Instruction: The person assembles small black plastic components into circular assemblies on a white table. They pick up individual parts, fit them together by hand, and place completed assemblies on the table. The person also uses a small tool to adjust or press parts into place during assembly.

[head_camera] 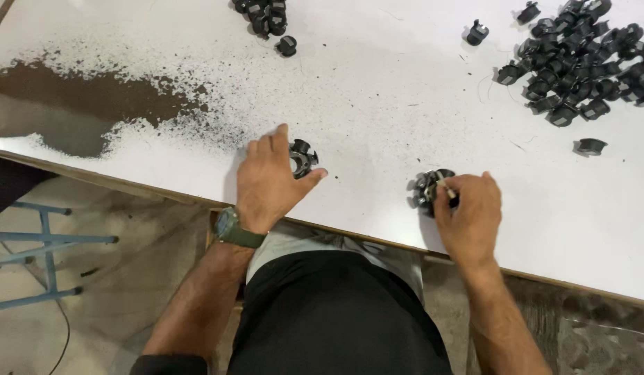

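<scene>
on the worn white tabletop (377,90), my left hand (270,182) cups a small black plastic spool (302,157) near the front edge; further right along that edge my right hand (469,208) pinches a second black spool (430,191), a heap of black spools (579,62) lying beyond.

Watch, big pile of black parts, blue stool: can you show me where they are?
watch (227,224), head view, on its green-rimmed face.
big pile of black parts (579,66), head view, middle of the heap.
blue stool (48,239), head view, on a crossbar.
</scene>
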Available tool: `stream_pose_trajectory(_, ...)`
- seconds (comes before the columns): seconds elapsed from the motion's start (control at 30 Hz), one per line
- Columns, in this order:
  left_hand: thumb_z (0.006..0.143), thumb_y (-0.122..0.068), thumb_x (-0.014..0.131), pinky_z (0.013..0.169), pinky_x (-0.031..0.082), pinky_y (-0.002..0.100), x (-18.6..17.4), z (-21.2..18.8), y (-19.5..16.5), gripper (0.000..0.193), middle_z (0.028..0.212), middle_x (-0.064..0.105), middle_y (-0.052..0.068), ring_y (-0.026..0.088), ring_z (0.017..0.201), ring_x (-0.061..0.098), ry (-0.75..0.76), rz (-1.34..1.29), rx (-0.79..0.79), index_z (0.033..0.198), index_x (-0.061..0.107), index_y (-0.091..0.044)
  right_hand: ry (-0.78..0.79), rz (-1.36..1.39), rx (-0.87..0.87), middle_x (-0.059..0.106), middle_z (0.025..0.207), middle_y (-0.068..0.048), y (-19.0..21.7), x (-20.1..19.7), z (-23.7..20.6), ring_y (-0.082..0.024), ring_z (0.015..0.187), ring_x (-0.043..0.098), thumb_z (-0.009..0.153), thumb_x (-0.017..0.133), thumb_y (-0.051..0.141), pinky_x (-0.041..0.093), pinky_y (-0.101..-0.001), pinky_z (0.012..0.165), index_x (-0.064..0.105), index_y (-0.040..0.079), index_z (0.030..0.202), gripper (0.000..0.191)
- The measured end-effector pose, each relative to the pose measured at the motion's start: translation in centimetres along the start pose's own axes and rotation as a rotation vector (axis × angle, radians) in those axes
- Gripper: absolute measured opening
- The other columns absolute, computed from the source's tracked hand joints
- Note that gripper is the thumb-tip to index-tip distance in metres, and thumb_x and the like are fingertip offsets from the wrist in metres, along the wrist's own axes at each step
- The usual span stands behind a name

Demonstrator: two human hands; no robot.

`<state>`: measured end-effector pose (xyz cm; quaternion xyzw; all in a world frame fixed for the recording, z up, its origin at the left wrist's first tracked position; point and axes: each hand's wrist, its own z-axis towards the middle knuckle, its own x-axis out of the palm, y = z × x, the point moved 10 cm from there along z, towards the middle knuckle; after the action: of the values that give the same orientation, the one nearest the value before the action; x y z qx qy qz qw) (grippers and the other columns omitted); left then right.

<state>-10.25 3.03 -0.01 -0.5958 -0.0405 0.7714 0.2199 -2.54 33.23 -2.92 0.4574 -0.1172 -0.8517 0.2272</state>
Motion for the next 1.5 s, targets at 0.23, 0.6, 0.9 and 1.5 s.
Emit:
stream_pose_trajectory(0.23,0.07,-0.043,0.09,0.099,0.047,0.054,3.6,-2.1,-6.4,0.097,0.123,0.062,0.024,0.038,0.114,0.059,0.292,-0.213,0.209,0.142,0.044,0.002,-0.079,-0.149,0.151,0.067,0.101,-0.009,-5.9,-2.2,2.2,-0.029,0.095,0.063,0.1,0.076,0.006,0.034,-0.0652,0.12,0.061,0.004,0.116,0.022)
stream_pose_trajectory(0.6,0.087,-0.015,0.074,0.105,0.042,0.053,2.1,-2.6,-6.0,0.014,0.137,0.057,0.019,0.038,0.126,0.055,0.145,-0.305,0.095,0.09,0.068,-0.004,0.036,0.329,-0.052,0.068,0.102,-0.007,7.4,3.5,-0.3,-0.021,0.099,0.068,0.093,0.073,0.005,0.031,-0.0585,0.125,0.059,0.006,0.115,0.026)
stream_pose_trajectory(0.9,0.083,-0.015,0.076,0.1,0.049,0.051,-0.6,-3.3,-8.0,0.029,0.137,0.054,0.021,0.038,0.124,0.057,0.048,-0.183,0.312,0.108,0.07,-0.001,0.157,0.278,-0.052,0.064,0.099,-0.007,10.1,5.1,0.7,-0.025,0.097,0.063,0.087,0.074,0.003,0.032,-0.0561,0.121,0.06,0.007,0.112,0.029)
stream_pose_trajectory(1.5,0.082,-0.007,0.076,0.101,0.049,0.046,2.7,-3.2,-4.5,0.014,0.13,0.064,0.011,0.031,0.119,0.06,-0.071,-0.459,0.078,0.096,0.073,-0.007,0.156,0.283,-0.1,0.068,0.095,-0.006,10.6,5.5,1.8,-0.025,0.094,0.069,0.083,0.078,0.003,0.044,-0.0565,0.115,0.067,0.006,0.107,0.027)
